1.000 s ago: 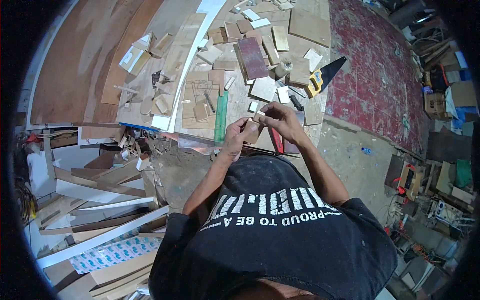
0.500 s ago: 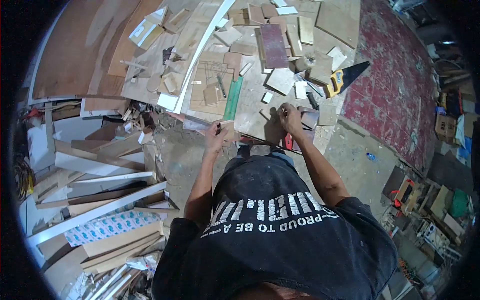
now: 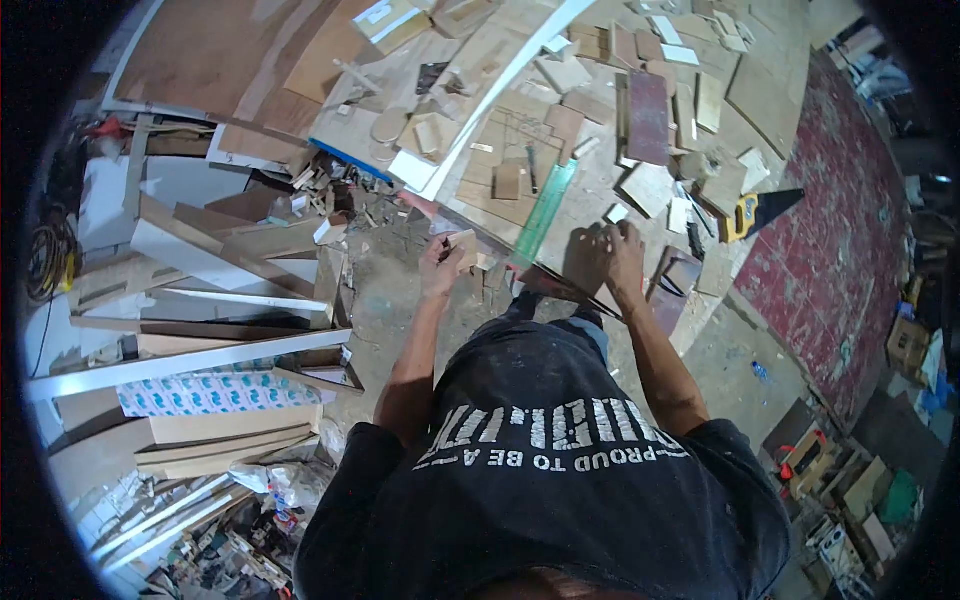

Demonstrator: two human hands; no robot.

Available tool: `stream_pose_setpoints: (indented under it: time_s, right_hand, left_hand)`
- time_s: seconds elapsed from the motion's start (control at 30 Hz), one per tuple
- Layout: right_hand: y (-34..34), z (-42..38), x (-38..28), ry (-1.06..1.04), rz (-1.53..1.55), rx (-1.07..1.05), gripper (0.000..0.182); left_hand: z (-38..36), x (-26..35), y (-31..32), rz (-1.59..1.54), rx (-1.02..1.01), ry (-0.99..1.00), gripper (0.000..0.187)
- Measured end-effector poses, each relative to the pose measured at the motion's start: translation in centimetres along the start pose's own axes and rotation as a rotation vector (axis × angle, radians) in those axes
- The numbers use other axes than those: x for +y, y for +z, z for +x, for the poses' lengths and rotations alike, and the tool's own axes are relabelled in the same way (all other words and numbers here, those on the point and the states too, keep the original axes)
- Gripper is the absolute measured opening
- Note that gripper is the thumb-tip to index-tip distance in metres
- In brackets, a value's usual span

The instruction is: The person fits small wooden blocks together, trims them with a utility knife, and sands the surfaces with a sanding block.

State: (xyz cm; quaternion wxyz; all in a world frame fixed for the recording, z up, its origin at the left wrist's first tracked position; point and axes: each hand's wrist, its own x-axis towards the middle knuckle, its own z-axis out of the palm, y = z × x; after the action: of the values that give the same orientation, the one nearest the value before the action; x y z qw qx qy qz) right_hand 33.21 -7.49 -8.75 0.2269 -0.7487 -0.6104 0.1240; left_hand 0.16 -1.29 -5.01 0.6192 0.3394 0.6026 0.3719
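Observation:
My left hand [image 3: 438, 272] is closed on a small wooden piece [image 3: 464, 246], held out beyond the table's front edge on the left. On the table near that edge, my right hand [image 3: 624, 262] rests with its fingers bent together; what they pinch, if anything, is hidden. A small white block [image 3: 616, 214] lies just above the right fingers. Between the hands, a green ruler [image 3: 546, 212] runs up from the edge. A dark pen [image 3: 532, 168] and a small wooden block [image 3: 507, 182] lie left of the ruler on a board with pencil lines.
A handsaw with a yellow handle [image 3: 741, 217] lies at the table's right side. A dark red block [image 3: 648, 118] sits among several wood offcuts. A long white strip [image 3: 500, 88] crosses the tabletop. Boards and scraps [image 3: 210, 350] are piled on the floor at the left.
The view has swung, so the table appears further right. My left hand has come away from the table edge with the wooden piece. My right hand has shifted slightly left over the table.

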Motion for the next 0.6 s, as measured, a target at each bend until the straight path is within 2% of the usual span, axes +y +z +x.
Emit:
stream_pose_setpoints:
  time_s: [0.07,0.13,0.27,0.33,0.4,0.47,0.5,0.53,0.57,0.6]
  right_hand:
    - [2.0,0.2,-2.1,-0.104,0.057,-0.160,0.045]
    - [2.2,0.5,-6.6,-0.129,-0.055,-0.283,0.052]
    - [0.8,0.2,-11.2,-0.016,0.054,-0.364,0.057]
    - [4.2,-1.6,-8.4,-0.035,-0.088,-0.127,0.050]
    - [2.5,-3.5,-7.0,0.080,-0.135,-0.106,0.046]
    - [2.1,-6.1,-4.6,0.393,-0.299,0.107,0.043]
    - [1.4,-7.5,-3.1,0.521,-0.253,0.158,0.042]
    - [-1.1,-8.3,-3.9,0.667,-0.230,0.149,0.041]
    - [-1.3,-9.6,-2.7,0.691,-0.269,0.081,0.041]
    - [-1.5,-10.7,-1.7,0.715,-0.307,0.013,0.041]
  left_hand:
    - [0.6,0.5,-0.7,0.027,-0.003,0.000,0.026]
    - [1.3,0.7,-1.9,0.060,-0.018,-0.009,0.028]
    - [4.2,-1.8,-4.0,0.202,0.015,0.094,0.029]
    - [3.2,0.1,-2.7,0.161,-0.034,0.000,0.031]
    - [3.1,-0.1,-1.0,0.142,-0.156,-0.028,0.031]
    - [2.9,-0.9,0.7,0.114,-0.218,-0.041,0.031]
    - [2.8,-1.6,1.8,0.223,-0.293,-0.006,0.030]
    - [3.0,-2.6,2.9,0.333,-0.367,0.034,0.029]
    - [3.1,-3.6,4.1,0.378,-0.451,0.133,0.029]
    - [2.6,-3.7,5.7,0.381,-0.474,0.135,0.029]
